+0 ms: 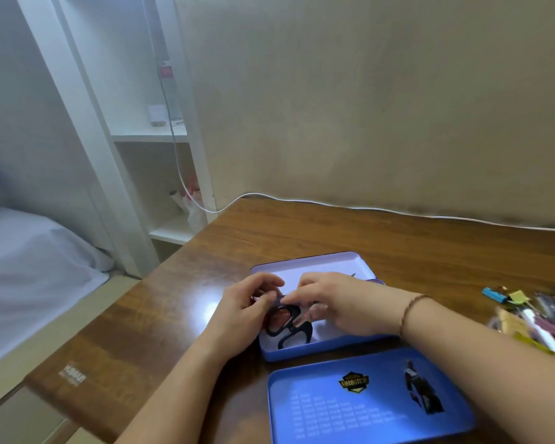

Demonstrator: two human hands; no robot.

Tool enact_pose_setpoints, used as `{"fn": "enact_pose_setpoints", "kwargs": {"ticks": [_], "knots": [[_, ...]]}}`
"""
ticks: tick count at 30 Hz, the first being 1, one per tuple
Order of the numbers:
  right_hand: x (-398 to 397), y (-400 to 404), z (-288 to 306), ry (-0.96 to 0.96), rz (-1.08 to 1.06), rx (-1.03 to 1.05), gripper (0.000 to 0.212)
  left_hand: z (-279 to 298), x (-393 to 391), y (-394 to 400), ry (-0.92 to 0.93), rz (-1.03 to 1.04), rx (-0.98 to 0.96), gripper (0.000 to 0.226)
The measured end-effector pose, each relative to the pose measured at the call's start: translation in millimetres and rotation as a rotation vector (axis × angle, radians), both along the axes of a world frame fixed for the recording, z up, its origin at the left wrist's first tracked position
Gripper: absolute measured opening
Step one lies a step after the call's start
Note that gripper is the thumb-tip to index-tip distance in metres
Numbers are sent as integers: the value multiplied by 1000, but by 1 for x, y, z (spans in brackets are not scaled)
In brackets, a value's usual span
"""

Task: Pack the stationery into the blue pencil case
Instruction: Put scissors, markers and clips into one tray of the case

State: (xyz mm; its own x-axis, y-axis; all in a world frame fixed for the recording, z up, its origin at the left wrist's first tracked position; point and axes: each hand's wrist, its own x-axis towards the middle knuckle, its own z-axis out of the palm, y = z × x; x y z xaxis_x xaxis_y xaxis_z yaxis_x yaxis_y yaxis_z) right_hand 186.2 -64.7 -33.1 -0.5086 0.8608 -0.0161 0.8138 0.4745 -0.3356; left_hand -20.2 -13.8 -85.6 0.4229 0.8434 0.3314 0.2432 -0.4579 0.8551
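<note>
Scissors blades hidden under both hands — stationery pile blurred, cut off at right edge.

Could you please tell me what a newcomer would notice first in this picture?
Both hands, left hand and right hand, meet over the open blue metal pencil case at the wooden table's centre, holding black-handled scissors. The detached blue printed lid lies nearer, with a colourful stationery pile at right.

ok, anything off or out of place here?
Nothing damaged or spilled. Both hands are on the scissors in the open case; lid lies separately nearer, remaining stationery piled loosely at right.
</note>
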Motion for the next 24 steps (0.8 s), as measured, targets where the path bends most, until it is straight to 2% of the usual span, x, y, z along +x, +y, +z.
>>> {"fn": "enact_pose_setpoints", "kwargs": {"ticks": [4, 9, 13, 17, 21, 24], "knots": [[-7, 0, -6, 28, 5, 11, 47, 0, 1, 0, 25, -24, 7, 37], [-11, -4, -10, 177, -85, 69, 44, 1, 0, -1, 84, -7, 36, 44], [-10, -10, -16, 192, -122, 120, 35, 1, 1, -1, 102, -15, 26, 50], [-8, -22, -4, 236, -116, 167, 23, 2, 0, -2, 91, -15, 15, 46], [41, -57, 29, 321, -267, 310, 22, 9, -3, -10, 170, -82, 141, 16], [103, -105, 45, 226, -452, 307, 24, 13, -3, -18, 300, -198, 236, 26]]}}
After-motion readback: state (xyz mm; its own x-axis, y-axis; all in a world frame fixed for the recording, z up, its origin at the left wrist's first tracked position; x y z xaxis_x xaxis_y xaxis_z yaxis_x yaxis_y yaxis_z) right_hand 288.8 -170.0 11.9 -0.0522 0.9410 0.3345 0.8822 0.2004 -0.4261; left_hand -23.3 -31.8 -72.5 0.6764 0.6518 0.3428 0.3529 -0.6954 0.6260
